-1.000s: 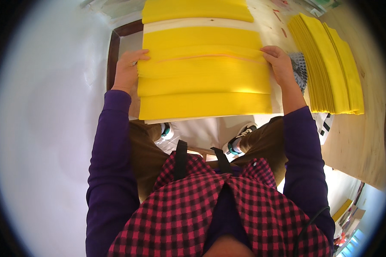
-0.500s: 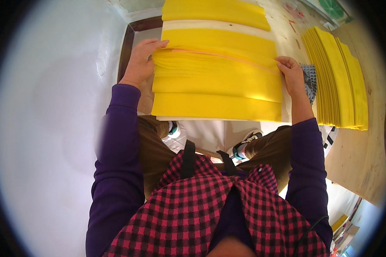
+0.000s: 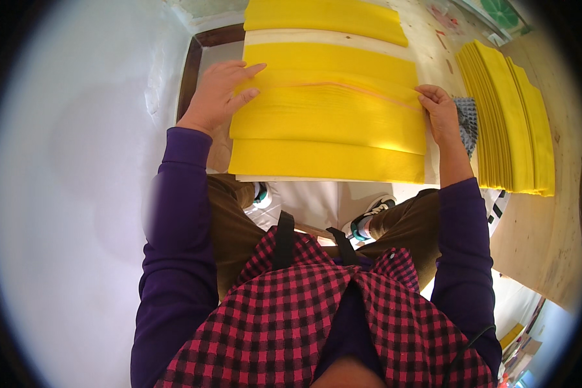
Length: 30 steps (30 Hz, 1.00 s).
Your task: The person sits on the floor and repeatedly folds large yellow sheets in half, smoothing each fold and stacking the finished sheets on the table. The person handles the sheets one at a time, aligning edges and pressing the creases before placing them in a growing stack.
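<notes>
Folded yellow sheets, like soft cloth or paper, lie in layers on the board before me. A thin orange-pink line crosses the upper layer, sloping down to the right. At the left edge, my left hand has its thumb and forefinger spread apart over the layers, gripping nothing. My right hand pinches the right edge of the upper layer, close to the right end of the orange line. Another folded yellow piece lies farther off, with a pale strip of board between.
On the wooden table to the right stands a thick stack of folded yellow sheets. A grey textured cloth sits beside my right wrist. A white wall is close on my left. My shoes show below the board.
My left hand has let go of the left edge and shifted slightly right, its fingers spreading. The upper layer now lies flatter there, hiding part of the orange line. The right hand stays put.
</notes>
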Available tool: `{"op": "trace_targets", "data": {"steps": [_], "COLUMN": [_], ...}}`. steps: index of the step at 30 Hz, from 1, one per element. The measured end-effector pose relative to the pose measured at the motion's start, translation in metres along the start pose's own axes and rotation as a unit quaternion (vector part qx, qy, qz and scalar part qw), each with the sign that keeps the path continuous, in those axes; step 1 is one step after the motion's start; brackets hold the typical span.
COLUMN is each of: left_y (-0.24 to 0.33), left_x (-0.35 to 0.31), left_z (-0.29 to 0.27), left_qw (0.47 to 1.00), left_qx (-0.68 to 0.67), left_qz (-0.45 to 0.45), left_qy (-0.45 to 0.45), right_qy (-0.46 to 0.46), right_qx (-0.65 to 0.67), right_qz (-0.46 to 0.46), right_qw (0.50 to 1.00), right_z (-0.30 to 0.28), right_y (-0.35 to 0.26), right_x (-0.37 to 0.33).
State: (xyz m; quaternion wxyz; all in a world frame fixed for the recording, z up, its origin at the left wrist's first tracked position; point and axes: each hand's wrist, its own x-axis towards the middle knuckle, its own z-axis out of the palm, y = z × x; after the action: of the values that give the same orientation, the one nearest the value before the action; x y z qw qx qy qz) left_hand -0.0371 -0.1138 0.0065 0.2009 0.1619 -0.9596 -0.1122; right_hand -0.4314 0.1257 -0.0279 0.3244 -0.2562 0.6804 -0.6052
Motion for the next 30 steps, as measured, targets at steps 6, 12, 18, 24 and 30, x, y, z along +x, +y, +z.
{"op": "trace_targets", "data": {"steps": [6,12,18,24,30], "left_y": [0.016,0.022,0.022,0.022,0.02], "left_x": [0.013,0.015,0.016,0.012,0.01], "left_z": [0.003,0.016,0.026,0.028,0.034], "left_qw": [0.995,0.997,0.998,0.997,0.997], "left_qx": [0.068,0.06,0.015,-0.002,-0.009], "left_qz": [0.004,0.017,0.013,0.016,0.006], "left_qy": [-0.079,-0.036,-0.053,-0.078,-0.082], "right_qy": [-0.012,-0.006,-0.013,0.034,0.095], "right_qx": [-0.017,-0.023,-0.013,-0.108,-0.222], "right_qz": [0.01,0.012,0.004,-0.01,-0.095], "right_qw": [1.0,1.0,1.0,0.994,0.966], "right_z": [-0.001,0.001,0.0,-0.001,0.015], "right_y": [-0.007,-0.014,-0.01,-0.014,-0.025], "right_x": [-0.002,-0.004,-0.001,-0.001,-0.009]}}
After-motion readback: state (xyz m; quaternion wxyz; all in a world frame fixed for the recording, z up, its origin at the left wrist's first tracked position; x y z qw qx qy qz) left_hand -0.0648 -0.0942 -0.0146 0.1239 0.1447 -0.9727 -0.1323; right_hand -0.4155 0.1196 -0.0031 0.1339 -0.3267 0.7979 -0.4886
